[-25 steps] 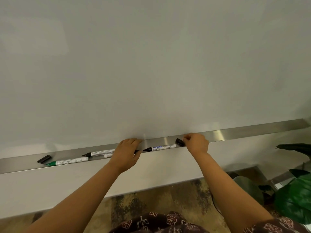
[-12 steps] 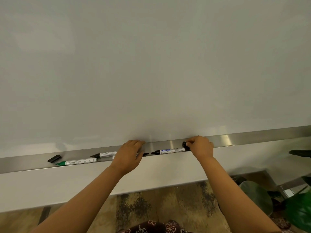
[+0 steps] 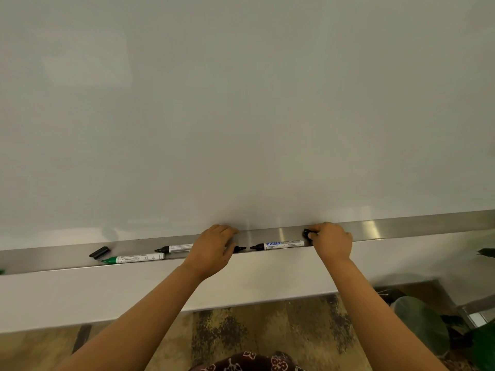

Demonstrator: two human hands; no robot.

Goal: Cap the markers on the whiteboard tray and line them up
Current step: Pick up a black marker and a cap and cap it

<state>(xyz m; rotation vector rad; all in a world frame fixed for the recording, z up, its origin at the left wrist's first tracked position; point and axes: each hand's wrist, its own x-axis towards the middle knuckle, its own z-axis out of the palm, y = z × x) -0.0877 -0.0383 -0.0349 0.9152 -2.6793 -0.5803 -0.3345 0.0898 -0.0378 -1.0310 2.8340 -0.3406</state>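
A steel whiteboard tray (image 3: 401,227) runs across the view. On it lie an uncapped green marker (image 3: 134,258), an uncapped black marker (image 3: 175,248) and an uncapped blue-labelled black marker (image 3: 281,245), all with tips pointing left. A loose black cap (image 3: 99,252) lies left of them. My left hand (image 3: 211,250) is curled over a further marker, whose black tip (image 3: 240,249) pokes out to the right. My right hand (image 3: 332,242) pinches a black cap (image 3: 306,233) just past the blue-labelled marker's right end.
The white board (image 3: 241,103) rises behind the tray. A small green piece (image 3: 1,271) shows on the tray at the far left edge. Large green plant leaves (image 3: 420,322) stand at the lower right, above a patterned floor.
My right hand has closed further over the black cap. My left hand stays over its marker. Both hands and the markers sit further right in the frame.
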